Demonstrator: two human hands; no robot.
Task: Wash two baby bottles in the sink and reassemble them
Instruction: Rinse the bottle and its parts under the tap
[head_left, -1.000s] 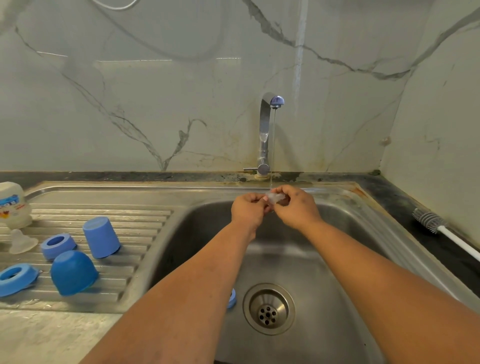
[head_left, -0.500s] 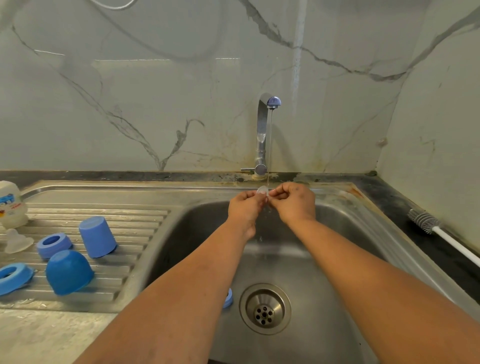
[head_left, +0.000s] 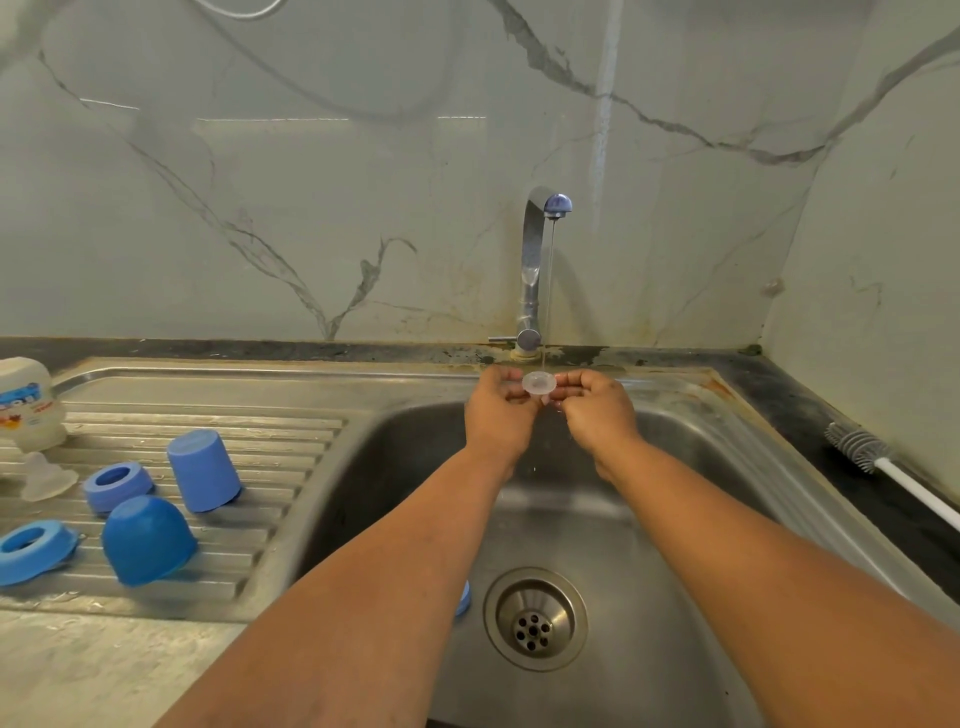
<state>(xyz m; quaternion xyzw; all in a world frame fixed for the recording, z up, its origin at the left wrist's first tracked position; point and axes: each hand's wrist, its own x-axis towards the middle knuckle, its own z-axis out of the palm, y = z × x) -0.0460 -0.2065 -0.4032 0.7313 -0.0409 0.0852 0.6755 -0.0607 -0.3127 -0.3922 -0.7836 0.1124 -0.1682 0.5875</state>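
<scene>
Rinsing step: left hand and right hand each pinch the rim of a clear teat under the tap's thin stream, at the sink's back edge. Next, probably: set it beside the washed blue parts on the drainboard.

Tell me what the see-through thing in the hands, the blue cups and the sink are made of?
The teat, held under the thin water stream, looks like soft silicone: cloudy and see-through. The two blue caps look like hard plastic: solid colour, smooth, faintly glossy. The sink looks like stainless steel: grey, brushed, with dull reflections. None of this is certain from looks alone.
</scene>
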